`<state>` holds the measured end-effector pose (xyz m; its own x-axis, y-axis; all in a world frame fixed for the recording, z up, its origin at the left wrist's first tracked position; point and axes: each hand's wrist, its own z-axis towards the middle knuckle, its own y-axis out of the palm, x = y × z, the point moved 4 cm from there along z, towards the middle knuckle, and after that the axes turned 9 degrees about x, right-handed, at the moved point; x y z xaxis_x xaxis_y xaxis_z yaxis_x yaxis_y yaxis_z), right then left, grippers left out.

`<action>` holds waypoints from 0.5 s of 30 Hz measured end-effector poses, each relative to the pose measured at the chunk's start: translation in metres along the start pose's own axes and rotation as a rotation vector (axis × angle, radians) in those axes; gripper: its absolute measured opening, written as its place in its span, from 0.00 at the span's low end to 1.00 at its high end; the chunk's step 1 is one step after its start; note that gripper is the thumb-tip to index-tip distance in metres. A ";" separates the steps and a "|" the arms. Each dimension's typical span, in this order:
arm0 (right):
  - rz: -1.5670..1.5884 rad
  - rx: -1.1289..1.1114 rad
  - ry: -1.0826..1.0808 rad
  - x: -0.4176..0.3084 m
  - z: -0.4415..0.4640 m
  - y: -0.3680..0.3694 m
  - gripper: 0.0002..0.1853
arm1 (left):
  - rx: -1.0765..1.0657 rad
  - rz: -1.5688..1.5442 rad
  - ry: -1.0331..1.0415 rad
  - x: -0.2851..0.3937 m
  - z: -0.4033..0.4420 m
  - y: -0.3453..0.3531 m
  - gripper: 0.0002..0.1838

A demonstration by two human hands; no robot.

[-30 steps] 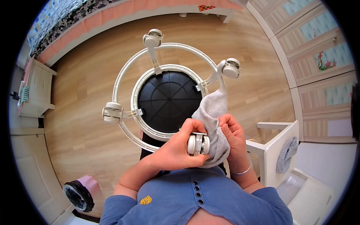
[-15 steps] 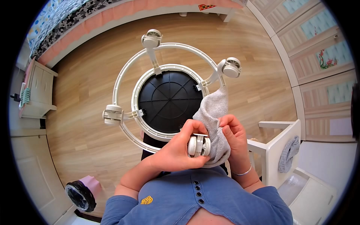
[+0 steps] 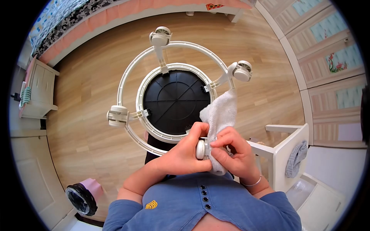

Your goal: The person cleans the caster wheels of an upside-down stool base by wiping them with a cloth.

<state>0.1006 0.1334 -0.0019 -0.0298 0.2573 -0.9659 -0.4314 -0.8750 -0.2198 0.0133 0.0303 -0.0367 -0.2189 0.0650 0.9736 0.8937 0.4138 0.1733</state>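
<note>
A white plastic ring frame (image 3: 131, 62) with caster wheels and a black round disc (image 3: 175, 102) at its middle lies before me, wheels facing up. My left hand (image 3: 181, 156) is wrapped round the nearest caster (image 3: 200, 149), thumb on one side and fingers on the other. In my right hand (image 3: 239, 152) a light grey cloth (image 3: 224, 109) is pinched and pressed against the right side of that caster, covering part of it. The cloth's far end drapes up over the ring. Other casters stand out at the left (image 3: 117, 116), top (image 3: 160, 36) and right (image 3: 242, 71).
A white stool-like piece of furniture (image 3: 283, 154) stands close on my right, with a grey cloth (image 3: 296, 158) on it. A pink bin with a black bag (image 3: 82, 200) is at lower left. Beyond are a bed (image 3: 127, 21), a small cabinet (image 3: 41, 87) and wardrobe doors (image 3: 331, 84).
My right hand has moved left and brought the cloth over the caster, hiding its right part. The wheeled frame has shifted slightly in view.
</note>
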 end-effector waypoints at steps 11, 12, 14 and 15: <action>0.392 0.248 0.190 0.024 -0.003 0.003 0.05 | 0.017 -0.004 -0.010 0.007 -0.001 0.002 0.32; 0.394 0.250 0.191 0.024 -0.003 0.001 0.05 | 0.020 0.000 0.017 0.008 -0.001 0.001 0.31; 0.376 0.181 0.178 0.022 -0.001 0.001 0.06 | 0.008 -0.006 0.014 0.011 -0.001 -0.002 0.30; 0.376 0.186 0.176 0.021 -0.001 0.000 0.06 | 0.001 -0.015 0.012 0.011 -0.001 -0.003 0.30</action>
<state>0.1008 0.1384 -0.0227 -0.0691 -0.1521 -0.9860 -0.5750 -0.8015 0.1639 0.0085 0.0289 -0.0260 -0.2280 0.0480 0.9725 0.8900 0.4152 0.1881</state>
